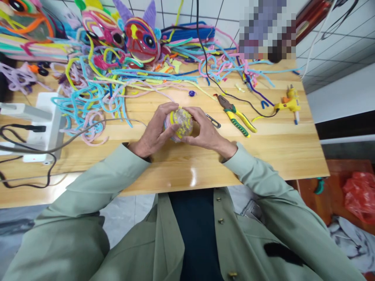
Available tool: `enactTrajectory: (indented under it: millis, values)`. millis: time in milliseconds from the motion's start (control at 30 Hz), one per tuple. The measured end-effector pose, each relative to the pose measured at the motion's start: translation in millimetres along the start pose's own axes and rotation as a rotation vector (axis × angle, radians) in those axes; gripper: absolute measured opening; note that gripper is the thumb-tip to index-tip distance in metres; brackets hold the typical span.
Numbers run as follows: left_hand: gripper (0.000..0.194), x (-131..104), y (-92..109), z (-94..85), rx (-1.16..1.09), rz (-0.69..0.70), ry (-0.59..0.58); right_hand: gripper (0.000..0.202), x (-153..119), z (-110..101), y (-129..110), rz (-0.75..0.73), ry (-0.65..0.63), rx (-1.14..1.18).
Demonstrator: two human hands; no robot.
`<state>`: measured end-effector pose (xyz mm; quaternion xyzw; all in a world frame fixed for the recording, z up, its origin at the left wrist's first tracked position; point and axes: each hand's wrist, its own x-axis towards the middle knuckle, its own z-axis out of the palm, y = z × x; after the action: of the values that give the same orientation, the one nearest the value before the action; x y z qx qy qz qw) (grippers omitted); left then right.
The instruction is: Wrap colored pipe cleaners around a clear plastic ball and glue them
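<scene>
A round ball [184,121], part clear with yellow patches and part wrapped in pink and yellow strands, is held between both hands just above the wooden table [187,168]. My left hand [159,130] wraps round its left side, the thumb lying across the front. On the right side, my right hand [205,130] grips it with fingers on top and thumb below. A small dark metal tool [213,121] lies partly hidden behind my right hand. Right of it are pliers [237,117] with yellow and green handles.
Tangled pipe cleaners [88,93] and colourful masks [142,41] fill the table's back and left. A white power strip [48,125] with cables stands at the left. A yellow glue gun [290,103] lies at the right, its black cord running across the back. A blue bead [191,93] sits behind the hands.
</scene>
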<state>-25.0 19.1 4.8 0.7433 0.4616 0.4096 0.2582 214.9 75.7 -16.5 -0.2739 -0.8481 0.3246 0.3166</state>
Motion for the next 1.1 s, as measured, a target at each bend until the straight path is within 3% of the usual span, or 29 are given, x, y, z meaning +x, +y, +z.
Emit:
enactTrajectory:
  millis: [100, 200, 333, 500, 733, 900, 1100]
  values:
    - [0.068, -2, -1, 5.5, -0.049, 0.004, 0.052, 0.095, -1, -5, -2, -0.019, 0.001, -0.015]
    - [0.065, -1, -5, 9.7, -0.117, -0.018, 0.033, 0.092, 0, -15, -8, -0.001, -0.003, -0.054]
    - [0.059, -2, -8, 8.2, -0.077, 0.064, 0.023, 0.090, 3, -19, -14, 0.021, 0.008, -0.068]
    - [0.052, -6, -8, 3.7, -0.014, 0.127, 0.054, 0.094, 6, -7, -13, 0.045, 0.038, -0.067]
    - [0.076, -17, -17, -7.5, 0.084, 0.128, -0.007, 0.102, 12, 12, -11, 0.013, 0.098, -0.045]
    - [0.080, -32, -25, -18.4, 0.096, 0.156, -0.060, 0.108, 15, 25, -10, -0.028, 0.094, -0.070]
    - [0.082, -37, -31, -18.9, 0.083, 0.177, -0.065, 0.114, 14, 28, -10, -0.006, 0.096, -0.015]
